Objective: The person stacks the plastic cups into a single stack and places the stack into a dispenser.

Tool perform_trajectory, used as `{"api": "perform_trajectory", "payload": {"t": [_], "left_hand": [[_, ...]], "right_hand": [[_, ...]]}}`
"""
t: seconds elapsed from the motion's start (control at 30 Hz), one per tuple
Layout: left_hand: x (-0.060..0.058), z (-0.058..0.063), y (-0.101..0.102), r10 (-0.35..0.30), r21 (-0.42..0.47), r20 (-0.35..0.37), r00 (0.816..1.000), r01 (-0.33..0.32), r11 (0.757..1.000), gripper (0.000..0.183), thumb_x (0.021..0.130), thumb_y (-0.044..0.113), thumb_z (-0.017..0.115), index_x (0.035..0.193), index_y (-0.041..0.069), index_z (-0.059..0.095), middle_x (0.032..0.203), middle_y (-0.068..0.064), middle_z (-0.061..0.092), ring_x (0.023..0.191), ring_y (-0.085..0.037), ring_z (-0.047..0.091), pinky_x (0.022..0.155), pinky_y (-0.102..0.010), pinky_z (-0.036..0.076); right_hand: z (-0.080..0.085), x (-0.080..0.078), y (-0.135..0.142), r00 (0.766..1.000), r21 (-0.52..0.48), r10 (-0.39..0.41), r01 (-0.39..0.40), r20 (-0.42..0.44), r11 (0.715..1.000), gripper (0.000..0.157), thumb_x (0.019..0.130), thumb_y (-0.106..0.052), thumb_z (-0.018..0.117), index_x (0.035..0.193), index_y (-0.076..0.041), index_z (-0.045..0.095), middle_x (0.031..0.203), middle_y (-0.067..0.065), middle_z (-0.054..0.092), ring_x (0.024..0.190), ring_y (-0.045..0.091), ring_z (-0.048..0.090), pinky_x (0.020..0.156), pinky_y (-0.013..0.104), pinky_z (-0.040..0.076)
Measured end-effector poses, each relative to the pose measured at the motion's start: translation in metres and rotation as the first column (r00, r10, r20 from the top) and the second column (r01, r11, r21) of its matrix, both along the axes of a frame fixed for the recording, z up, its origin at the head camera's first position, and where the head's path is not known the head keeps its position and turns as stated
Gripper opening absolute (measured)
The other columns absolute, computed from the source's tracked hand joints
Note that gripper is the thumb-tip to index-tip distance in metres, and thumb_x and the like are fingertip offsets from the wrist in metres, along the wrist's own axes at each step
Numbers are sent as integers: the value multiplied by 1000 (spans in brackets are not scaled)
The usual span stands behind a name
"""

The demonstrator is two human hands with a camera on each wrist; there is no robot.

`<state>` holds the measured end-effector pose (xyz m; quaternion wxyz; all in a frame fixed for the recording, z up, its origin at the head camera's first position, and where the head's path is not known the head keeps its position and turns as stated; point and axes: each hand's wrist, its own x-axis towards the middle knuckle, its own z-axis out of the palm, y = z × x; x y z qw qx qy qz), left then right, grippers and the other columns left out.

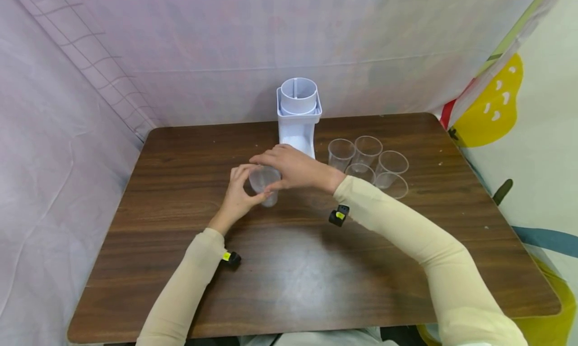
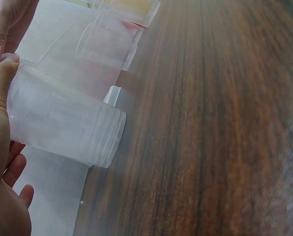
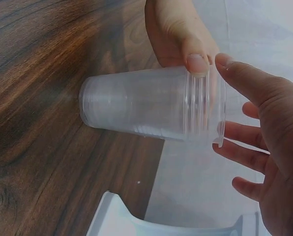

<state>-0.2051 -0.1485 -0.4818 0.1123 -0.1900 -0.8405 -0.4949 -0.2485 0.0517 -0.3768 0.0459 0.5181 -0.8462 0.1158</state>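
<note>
A nested stack of clear plastic cups (image 1: pixel 265 179) stands upright over the table, left of centre. My left hand (image 1: pixel 237 193) grips it near the top, thumb on the near side and fingers behind. From the right, my right hand (image 1: pixel 298 168) reaches over and holds the uppermost rim between thumb and fingers. Several rim lines lie close together on the stack (image 3: pixel 151 105) in the right wrist view. The left wrist view has the stack (image 2: pixel 68 115) with its base low over the wood.
Behind the hands, a white dispenser-like stand (image 1: pixel 296 128) with a round tube on top is at the table's back edge. Several single clear cups (image 1: pixel 341 155) stand upright to its right, close to my right forearm. White cloth (image 1: pixel 217 50) hangs behind the brown table (image 1: pixel 180 175).
</note>
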Motion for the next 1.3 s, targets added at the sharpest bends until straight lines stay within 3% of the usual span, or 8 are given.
{"api": "perform_trajectory", "payload": {"t": [0.77, 1.07, 1.3], "left_hand": [[0, 1, 0, 1, -6, -2, 1000, -1, 1000, 63, 77, 22, 84, 132, 11, 57, 135, -8, 51, 122, -26, 36, 108, -53, 35], [4, -2, -3, 13, -58, 22, 1000, -12, 998, 73, 74, 25, 88, 137, 12, 54, 136, -8, 49, 122, -27, 36, 105, -52, 37], [3, 5, -2, 24, -11, -32, 999, -24, 1000, 77, 71, 21, 89, 138, 11, 54, 137, -11, 48, 124, -30, 35, 106, -55, 34]], "right_hand": [[-4, -1, 1, 999, 1, -12, 12, 30, 1000, 78, 82, -57, 72, 143, -14, 50, 137, 5, 62, 121, 23, 59, 109, 44, 41], [-1, -1, 9, 999, -16, -8, 8, 36, 1000, 76, 83, -53, 73, 143, -13, 50, 135, 5, 63, 121, 22, 60, 108, 42, 43], [7, -7, 32, 991, -23, -101, 104, 86, 994, 72, 85, -47, 73, 144, -15, 48, 140, 5, 61, 127, 24, 57, 113, 44, 39]]}}
